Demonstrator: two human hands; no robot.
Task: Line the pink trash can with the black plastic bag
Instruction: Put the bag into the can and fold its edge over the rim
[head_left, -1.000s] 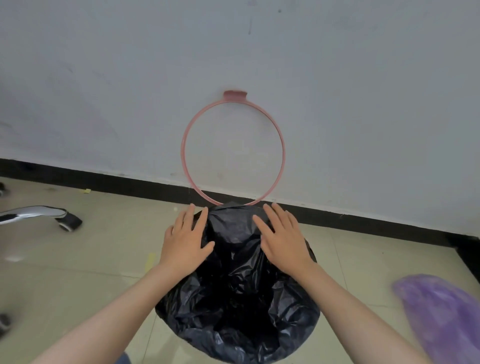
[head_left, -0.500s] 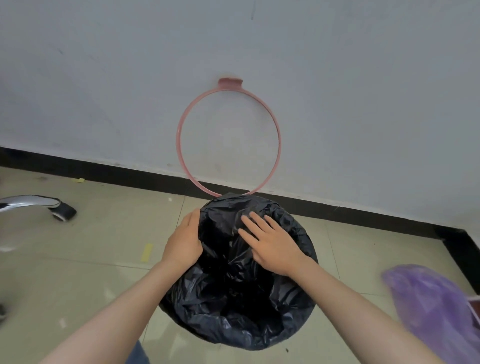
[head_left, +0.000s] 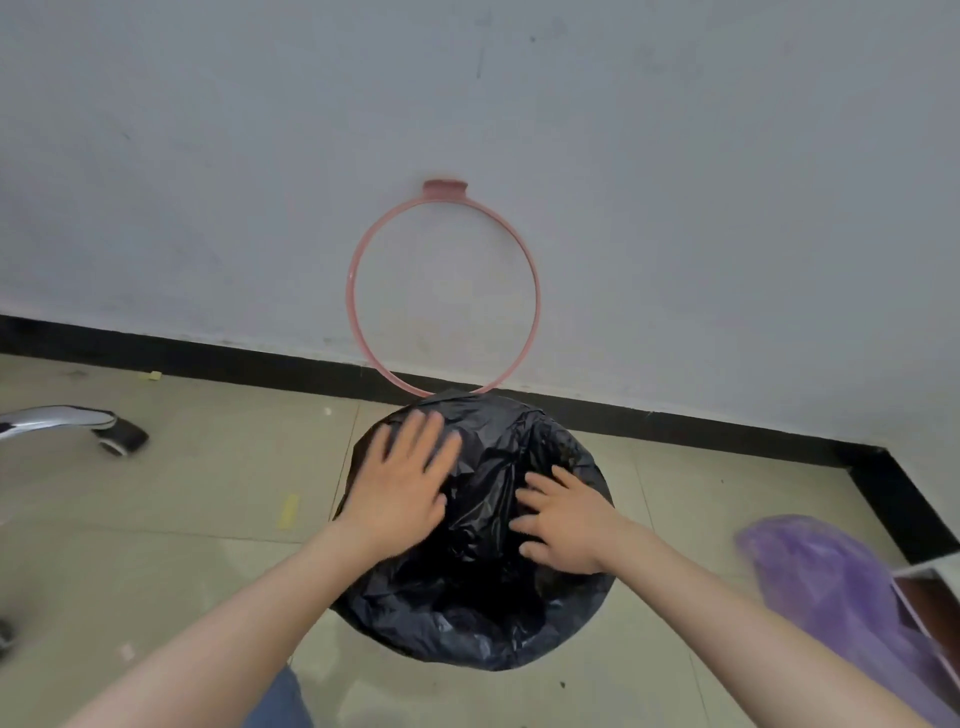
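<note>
The black plastic bag (head_left: 483, 613) is draped over the whole mouth of the trash can on the floor, so the can's pink body is hidden under it. A thin pink ring (head_left: 358, 312), the can's hinged hoop, stands upright against the white wall behind it. My left hand (head_left: 402, 483) lies flat, fingers spread, on the bag's far left edge. My right hand (head_left: 563, 525) rests with fingers spread on the bag's right side, pressing the crinkled plastic. Neither hand pinches the bag.
A black baseboard (head_left: 208, 358) runs along the wall and turns at the right. A chrome chair leg with a castor (head_left: 111, 431) sits at the left. A purple plastic bag (head_left: 841, 608) lies at the right beside a box corner (head_left: 930, 597). Beige floor tiles surround the can.
My left hand has let go of the bag's left edge and now lies flat on top of it. My right hand has slid to the right and slightly nearer over the bag.
</note>
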